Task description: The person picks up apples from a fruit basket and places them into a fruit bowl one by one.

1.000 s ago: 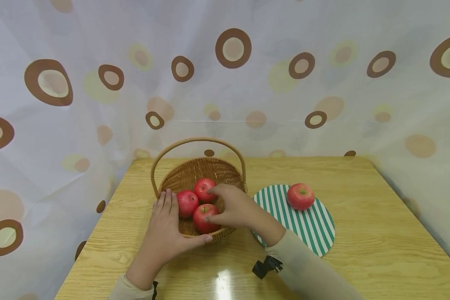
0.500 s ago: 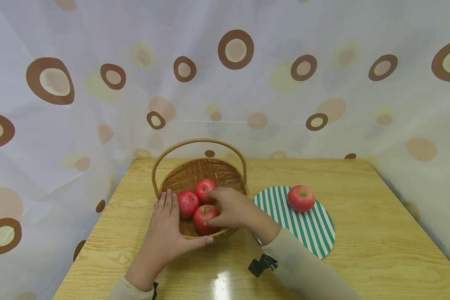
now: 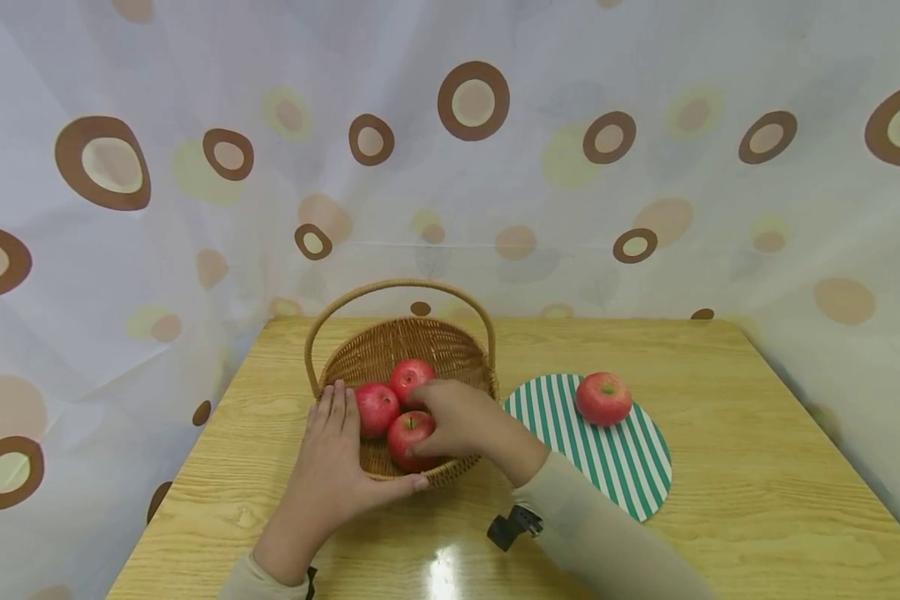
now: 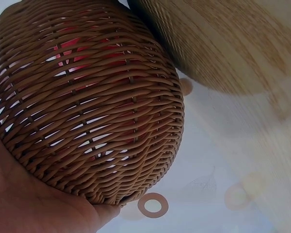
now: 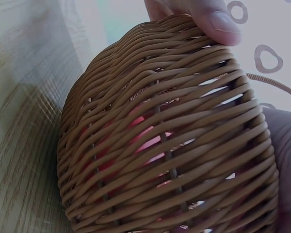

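A white curtain printed with brown and yellow rings (image 3: 195,208) hangs behind and to both sides of a light wooden table (image 3: 757,500). On the table, right of centre, lies a round green-and-white striped mat (image 3: 622,458), and a red apple (image 3: 603,398) sits on its far part, well apart from the hands.

Left of the mat, just beside it, stands a round brown wicker basket with an arched handle (image 3: 408,342); the wrist views show only its woven wall (image 4: 87,111) (image 5: 160,145) with red showing through the gaps. Three red apples lie inside, touching one another.

The left hand (image 3: 333,467) cups the basket's near-left wall, fingers straight along the rim and thumb laid across the front. The right hand (image 3: 457,421) reaches over the near-right rim, fingers curled round the nearest red apple in the basket (image 3: 407,435), and hides part of that apple and the rim.
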### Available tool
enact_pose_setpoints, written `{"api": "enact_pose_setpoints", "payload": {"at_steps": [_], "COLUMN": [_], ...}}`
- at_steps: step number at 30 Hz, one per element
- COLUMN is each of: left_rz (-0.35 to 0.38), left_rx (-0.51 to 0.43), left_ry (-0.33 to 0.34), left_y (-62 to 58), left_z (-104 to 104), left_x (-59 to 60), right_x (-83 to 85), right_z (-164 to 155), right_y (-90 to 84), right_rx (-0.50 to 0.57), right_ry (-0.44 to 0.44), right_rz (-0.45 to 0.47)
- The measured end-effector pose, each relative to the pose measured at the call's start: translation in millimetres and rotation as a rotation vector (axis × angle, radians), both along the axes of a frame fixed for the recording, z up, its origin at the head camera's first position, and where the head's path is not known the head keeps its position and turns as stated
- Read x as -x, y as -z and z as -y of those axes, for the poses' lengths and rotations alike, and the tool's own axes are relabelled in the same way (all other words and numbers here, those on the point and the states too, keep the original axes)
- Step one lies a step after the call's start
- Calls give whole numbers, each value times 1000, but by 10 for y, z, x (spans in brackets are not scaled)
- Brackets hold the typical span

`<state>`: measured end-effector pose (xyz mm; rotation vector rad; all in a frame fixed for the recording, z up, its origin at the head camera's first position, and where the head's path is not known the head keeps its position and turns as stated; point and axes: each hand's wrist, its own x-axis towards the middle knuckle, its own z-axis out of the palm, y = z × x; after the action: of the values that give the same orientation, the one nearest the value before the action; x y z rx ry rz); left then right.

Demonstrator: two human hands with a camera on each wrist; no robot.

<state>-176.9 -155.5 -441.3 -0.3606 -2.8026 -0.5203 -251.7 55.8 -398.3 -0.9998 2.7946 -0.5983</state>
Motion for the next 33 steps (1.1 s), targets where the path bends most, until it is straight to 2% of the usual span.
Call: {"api": "enact_pose_setpoints", "payload": {"at_steps": [11,27,33], "left_rz": [14,12,14], "left_rx": [-15,-15,-7], "left_ry": [-9,-3,-2], "left_y": [9,-8,-11], "left_z": [-3,-10,-17], "left_x": [-8,-15,-20], "right_x": [1,17,49], "right_z": [61,114,126], "right_y": [6,10,60], "right_rx": [-67,-80,-75], "right_ry": [-5,-25,-46], "right_rz": [24,56,70]}}
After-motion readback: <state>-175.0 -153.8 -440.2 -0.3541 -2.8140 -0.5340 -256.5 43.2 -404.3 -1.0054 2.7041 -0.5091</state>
